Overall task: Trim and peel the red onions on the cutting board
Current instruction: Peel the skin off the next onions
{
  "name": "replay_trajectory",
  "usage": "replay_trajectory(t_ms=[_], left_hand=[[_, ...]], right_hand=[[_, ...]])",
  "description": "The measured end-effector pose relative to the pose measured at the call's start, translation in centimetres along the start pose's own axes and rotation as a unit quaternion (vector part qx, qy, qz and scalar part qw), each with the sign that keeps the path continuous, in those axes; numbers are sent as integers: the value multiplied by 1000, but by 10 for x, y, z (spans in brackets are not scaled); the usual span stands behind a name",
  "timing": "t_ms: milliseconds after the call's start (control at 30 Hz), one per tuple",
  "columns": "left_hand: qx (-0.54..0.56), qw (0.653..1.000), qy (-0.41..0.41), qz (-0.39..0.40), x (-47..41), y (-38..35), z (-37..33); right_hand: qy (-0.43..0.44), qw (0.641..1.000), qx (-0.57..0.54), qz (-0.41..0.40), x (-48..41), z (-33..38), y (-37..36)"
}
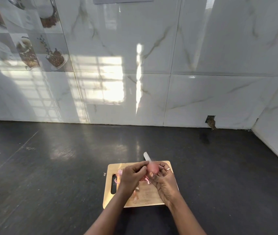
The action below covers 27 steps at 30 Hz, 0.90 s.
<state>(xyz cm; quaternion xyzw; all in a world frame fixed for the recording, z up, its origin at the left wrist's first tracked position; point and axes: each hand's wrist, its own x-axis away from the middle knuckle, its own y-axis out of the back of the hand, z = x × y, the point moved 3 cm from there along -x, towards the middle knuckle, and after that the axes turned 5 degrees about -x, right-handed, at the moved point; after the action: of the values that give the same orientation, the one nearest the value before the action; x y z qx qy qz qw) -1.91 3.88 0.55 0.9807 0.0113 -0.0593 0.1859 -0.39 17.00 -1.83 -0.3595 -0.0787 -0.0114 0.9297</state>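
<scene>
A pale pink, mostly peeled red onion [153,167] is held above the wooden cutting board [149,196]. My right hand [164,180] grips the onion from the right and below, thumb on its front. My left hand [131,176] has curled fingers pinching at the onion's left side, where the skin is. A white knife [147,156] sticks out beyond the hands, pointing away; which hand holds it is hidden. Pink onion skins [118,177] lie on the board's left part and under my hands.
The board lies on a dark countertop [50,175], close to its front. A small scrap of peel [104,174] sits just left of the board. A glossy marble-tiled wall [151,65] stands behind, and a side wall closes the right.
</scene>
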Motion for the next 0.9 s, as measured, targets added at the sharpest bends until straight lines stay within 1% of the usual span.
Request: replay_trajectory(t_ms=[100,200,333,400,600,667,900], left_hand=[[14,1000,-2,22,0,-3,0],[47,998,16,45,-1,-4,2],[51,997,19,51,-3,-4,0],[39,998,15,55,-4,-5,-2],[-48,997,-16,59,-8,-8,-4],[-61,997,-11,39,-10,-7,-4],[-2,1000,10,-9,-14,0,-4]], right_hand=[[7,1000,17,6,1,0,-2],[24,998,51,10,0,0,-2],[38,997,64,6,-1,-1,-2],[41,997,64,0,-2,-2,-1],[43,996,80,-4,-2,-1,3],[33,998,61,-3,-1,-2,2],[-6,999,-42,-29,0,4,-5]])
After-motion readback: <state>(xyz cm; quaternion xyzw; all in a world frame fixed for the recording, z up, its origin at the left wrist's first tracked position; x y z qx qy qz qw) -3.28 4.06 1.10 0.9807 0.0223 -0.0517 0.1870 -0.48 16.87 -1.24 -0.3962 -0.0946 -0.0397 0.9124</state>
